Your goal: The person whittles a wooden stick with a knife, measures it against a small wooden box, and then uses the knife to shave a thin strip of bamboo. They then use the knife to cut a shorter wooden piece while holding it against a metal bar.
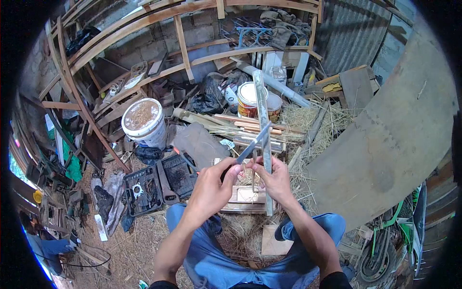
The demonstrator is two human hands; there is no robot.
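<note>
My left hand (209, 192) is closed around a knife, its blade (253, 143) slanting up to the right and crossing a long flat strip. That strip (262, 111), greyish and worn, stands nearly upright in front of me. My right hand (276, 182) is closed on its lower part, the thumb lying across it. A thin, curved brownish piece (254, 168) shows by the right fingertips, close to the left ones. Below the hands, between my knees, sits a low wooden block (245, 193) with a recessed panel.
An open black tool case (143, 193) lies at left beside a handsaw (166, 185). Behind it stands a white bucket (143, 119) of sawdust. Ahead are wood strips (245, 126) and a paint bucket (248, 98). A large board (385, 130) leans at right, near a green-and-black bike (385, 241).
</note>
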